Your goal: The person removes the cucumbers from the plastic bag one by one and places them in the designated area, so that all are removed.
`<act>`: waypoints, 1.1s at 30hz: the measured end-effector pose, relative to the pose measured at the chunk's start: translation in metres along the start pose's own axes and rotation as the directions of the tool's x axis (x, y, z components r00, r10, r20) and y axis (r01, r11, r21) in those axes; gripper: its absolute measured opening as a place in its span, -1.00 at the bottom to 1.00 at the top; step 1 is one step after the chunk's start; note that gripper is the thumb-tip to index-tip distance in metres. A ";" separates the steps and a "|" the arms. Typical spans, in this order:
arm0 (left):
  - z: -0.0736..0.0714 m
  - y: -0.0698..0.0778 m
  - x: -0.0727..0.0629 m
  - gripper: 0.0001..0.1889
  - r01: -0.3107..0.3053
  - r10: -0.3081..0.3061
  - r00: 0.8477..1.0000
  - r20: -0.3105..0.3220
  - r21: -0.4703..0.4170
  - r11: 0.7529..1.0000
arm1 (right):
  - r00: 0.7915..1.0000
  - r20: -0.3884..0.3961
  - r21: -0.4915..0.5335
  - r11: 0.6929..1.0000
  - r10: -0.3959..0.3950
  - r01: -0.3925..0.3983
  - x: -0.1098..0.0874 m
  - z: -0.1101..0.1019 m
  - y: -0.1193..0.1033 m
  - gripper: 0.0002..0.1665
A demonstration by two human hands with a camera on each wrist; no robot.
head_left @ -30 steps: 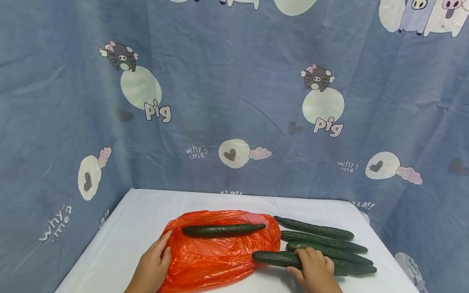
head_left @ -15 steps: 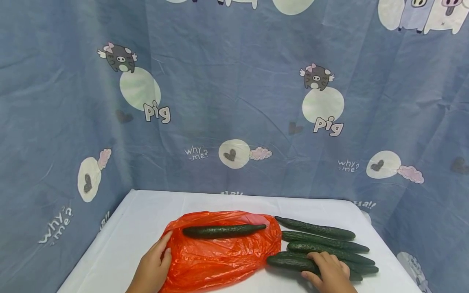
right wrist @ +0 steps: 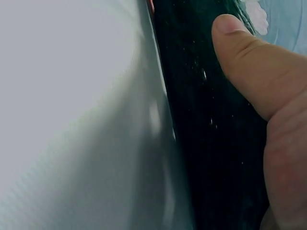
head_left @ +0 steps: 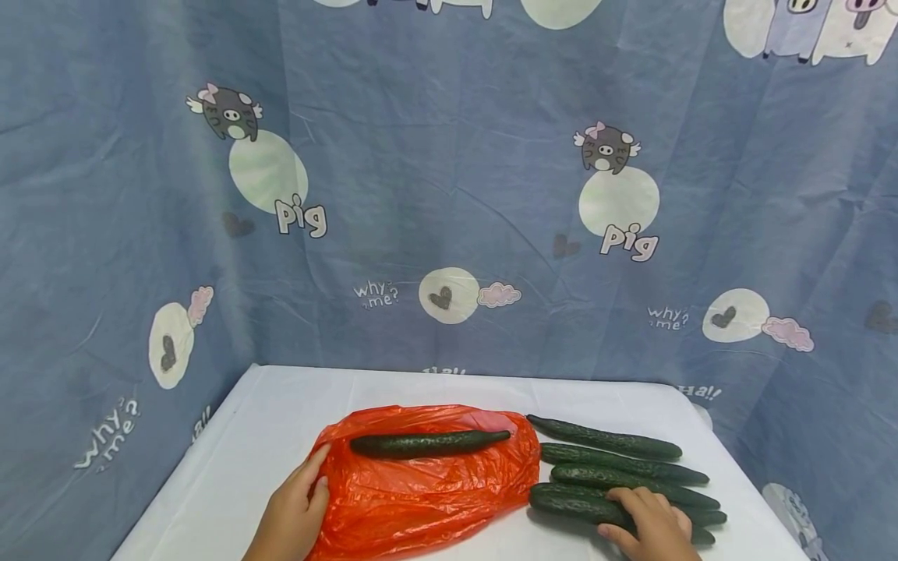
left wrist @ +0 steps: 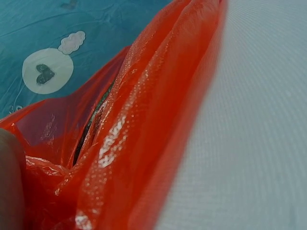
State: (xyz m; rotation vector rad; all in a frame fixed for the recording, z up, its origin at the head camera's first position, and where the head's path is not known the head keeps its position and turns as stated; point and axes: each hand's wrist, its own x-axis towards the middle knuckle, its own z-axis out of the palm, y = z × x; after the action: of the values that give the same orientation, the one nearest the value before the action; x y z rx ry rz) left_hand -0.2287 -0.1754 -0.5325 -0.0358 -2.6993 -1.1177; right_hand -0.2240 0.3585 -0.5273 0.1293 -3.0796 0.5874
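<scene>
A red plastic bag (head_left: pixel 421 491) lies spread on the white table, with one dark green cucumber (head_left: pixel 429 444) on or in its far part; which one I cannot tell. My left hand (head_left: pixel 291 506) holds the bag's left edge between thumb and fingers, some fingers being hidden by it. In the left wrist view the bag's folds (left wrist: pixel 139 129) rise beside the thumb (left wrist: pixel 9 182). To the right, my right hand (head_left: pixel 652 523) grips the nearest cucumber (head_left: pixel 575 502), thumb on the near side and fingers over the top. The right wrist view shows that cucumber (right wrist: pixel 211 120) close under the thumb (right wrist: pixel 249 62).
Several more cucumbers lie roughly parallel right of the bag, including the farthest cucumber (head_left: pixel 606 438) and another cucumber (head_left: pixel 624 463) before it. The white table (head_left: pixel 295 397) ends at a blue patterned cloth (head_left: pixel 379 195) hanging behind and at both sides.
My right hand has drawn the nearest cucumber to the right and slightly nearer, off the bag's right edge. The left hand and the bag have hardly moved.
</scene>
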 end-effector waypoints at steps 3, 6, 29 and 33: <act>0.000 0.000 -0.002 -0.40 0.002 -0.002 1.000 -0.005 -0.003 1.000 | 1.000 0.012 0.018 1.000 -0.008 0.008 -0.001 -0.001 0.004 -0.35; 0.000 0.000 -0.002 -0.41 0.019 -0.019 1.000 0.000 0.007 1.000 | 1.000 0.018 0.031 1.000 -0.003 0.002 -0.002 -0.001 0.006 -0.34; 0.001 0.001 -0.001 -0.39 0.042 -0.043 0.999 0.020 0.008 0.999 | 0.990 0.091 -0.071 0.992 0.110 -0.104 0.001 0.001 0.014 -0.22; 0.001 0.001 0.001 -0.39 0.053 -0.053 0.998 0.031 0.004 0.999 | 0.988 0.101 -0.072 0.991 0.121 -0.114 0.001 0.002 0.014 -0.26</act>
State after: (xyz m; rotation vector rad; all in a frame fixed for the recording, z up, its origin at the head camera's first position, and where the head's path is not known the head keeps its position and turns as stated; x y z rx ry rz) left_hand -0.2293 -0.1741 -0.5324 0.0191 -2.7449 -1.1367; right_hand -0.2262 0.3707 -0.5342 -0.0223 -3.2224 0.4970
